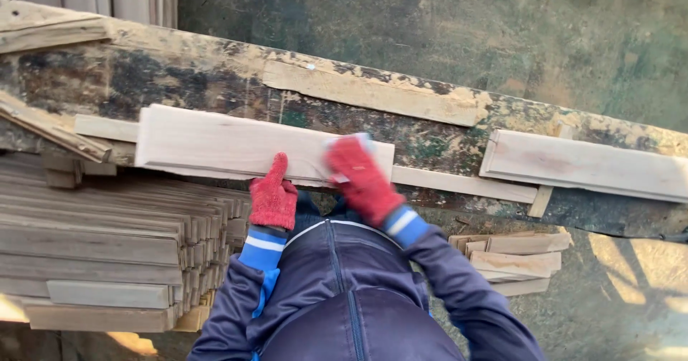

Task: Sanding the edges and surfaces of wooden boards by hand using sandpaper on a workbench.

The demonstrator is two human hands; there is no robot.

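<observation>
wood, pale and planed, makes up most of our listing from the head view.

item one: a pale board (236, 146), flat on the worn desk (179, 70), its near long edge toward us, lying over a thin strip (459, 183) that runs along the desk's near side. we judge it stiff, fairly light for its length, dry and rough enough not to slip in gloves; best taken by the long edges near the middle, where it balances.

item two: our left hand (272, 196), red glove, fingers together and pointing up against the board's near edge, pressing on it rather than wrapped round it.

item three: our right hand (360, 176), red glove, blurred, laid on top of the board near its right end; we cannot tell whether the fingers curl over the edge.

item four: a second board (588, 164), same kind, further right on the desk, well apart from both hands.

item five: a stack of thin slats (100, 246) below left, and a small pile of offcuts (519, 260) below right.

item six: a weathered plank (373, 92) fixed along the desk's far part.
</observation>
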